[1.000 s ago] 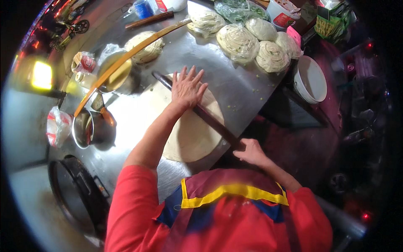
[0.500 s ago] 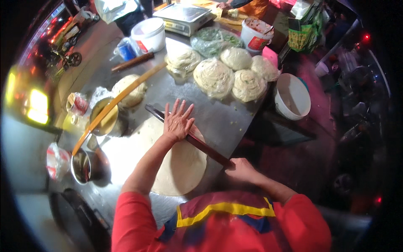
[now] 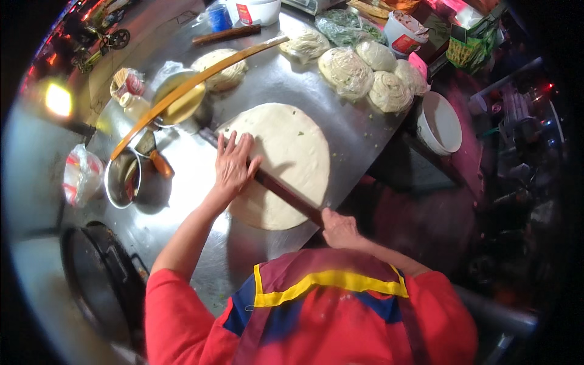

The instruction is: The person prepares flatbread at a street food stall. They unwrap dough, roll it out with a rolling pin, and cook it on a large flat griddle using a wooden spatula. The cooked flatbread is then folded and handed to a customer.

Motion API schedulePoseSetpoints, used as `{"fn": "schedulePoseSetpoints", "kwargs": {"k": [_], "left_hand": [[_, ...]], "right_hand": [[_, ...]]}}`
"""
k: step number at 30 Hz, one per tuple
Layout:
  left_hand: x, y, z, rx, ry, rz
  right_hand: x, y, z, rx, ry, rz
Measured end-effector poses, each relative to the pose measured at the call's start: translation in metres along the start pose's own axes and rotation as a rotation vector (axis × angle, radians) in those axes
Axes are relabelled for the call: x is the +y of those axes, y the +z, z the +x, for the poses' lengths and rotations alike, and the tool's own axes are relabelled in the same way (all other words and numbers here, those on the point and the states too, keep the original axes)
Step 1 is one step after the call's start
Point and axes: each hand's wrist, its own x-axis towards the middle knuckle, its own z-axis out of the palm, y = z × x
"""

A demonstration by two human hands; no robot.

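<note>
A wide, flat round of pale dough (image 3: 298, 152) lies on the metal table, with a few green flecks in it. Across its nearer left part runs a dark wooden rolling pin (image 3: 286, 193), slanting from upper left to lower right. My left hand (image 3: 233, 164) rests palm down on the pin toward its far end, fingers stretched out and thumb apart. At the near end, by the table's right edge, my right hand (image 3: 339, 227) is closed around the pin.
Left stand a pot of yellowish liquid (image 3: 182, 103) bridged by a long wooden stick (image 3: 201, 78), a smaller metal pot (image 3: 123, 178) and a scraper (image 3: 159, 163). Farther back are plastic-wrapped dough lumps (image 3: 347, 72) and a shorter wooden stick (image 3: 226, 35). A white bucket (image 3: 439, 123) stands right.
The rolling pin, with both hands on it, has moved from the dough's far part to its nearer part. More dough shows beyond the pin. The whole view has shifted, too.
</note>
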Motion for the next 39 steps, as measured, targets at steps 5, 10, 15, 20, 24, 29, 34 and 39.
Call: {"fn": "schedulePoseSetpoints", "kwargs": {"k": [5,10,15,20,24,29,34,39], "left_hand": [[0.0,0.023,0.059,0.074,-0.061,0.026],[-0.016,0.006,0.009,-0.123,0.003,0.093],[-0.055,-0.02,-0.068,0.082,0.118,-0.047],[-0.088,-0.037,-0.135,0.015,0.129,-0.025],[-0.092,-0.042,-0.166,-0.009,0.043,-0.051],[-0.05,-0.031,-0.098,-0.036,0.037,-0.128],[0.014,0.006,0.008,0.033,0.078,-0.151],[0.055,0.039,0.113,0.088,0.07,0.056]], "right_hand": [[-0.021,0.007,-0.007,0.212,-0.033,-0.262],[-0.053,0.032,-0.016,0.354,-0.122,-0.371],[-0.095,0.04,-0.029,0.267,-0.175,-0.296],[-0.118,0.039,-0.031,-0.047,-0.105,0.01],[-0.118,0.017,-0.028,-0.092,-0.076,0.404],[-0.064,0.006,-0.019,0.026,-0.02,0.425],[0.008,-0.002,-0.009,-0.019,0.169,0.388],[0.066,-0.031,0.014,0.024,0.088,0.39]]}}
